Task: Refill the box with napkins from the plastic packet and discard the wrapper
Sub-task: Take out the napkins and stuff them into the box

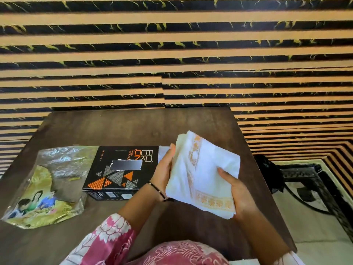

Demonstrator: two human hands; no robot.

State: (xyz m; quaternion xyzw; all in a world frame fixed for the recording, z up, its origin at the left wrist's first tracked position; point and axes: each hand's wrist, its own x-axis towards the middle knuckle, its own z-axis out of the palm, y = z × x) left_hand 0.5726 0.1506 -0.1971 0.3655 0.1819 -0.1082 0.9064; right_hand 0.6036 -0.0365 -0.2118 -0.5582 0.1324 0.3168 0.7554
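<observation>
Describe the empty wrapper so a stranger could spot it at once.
Start at the dark wooden table against the striped wall. On its left side, beside the black box with orange triangles, lies the plastic wrapper. It alone is crinkled, part clear, part golden-green with printed figures.

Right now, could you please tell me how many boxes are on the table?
1. The black box with orange triangles lies on the table, between the plastic packet and the napkins held in both hands. Nothing suggests another is hidden.
</observation>
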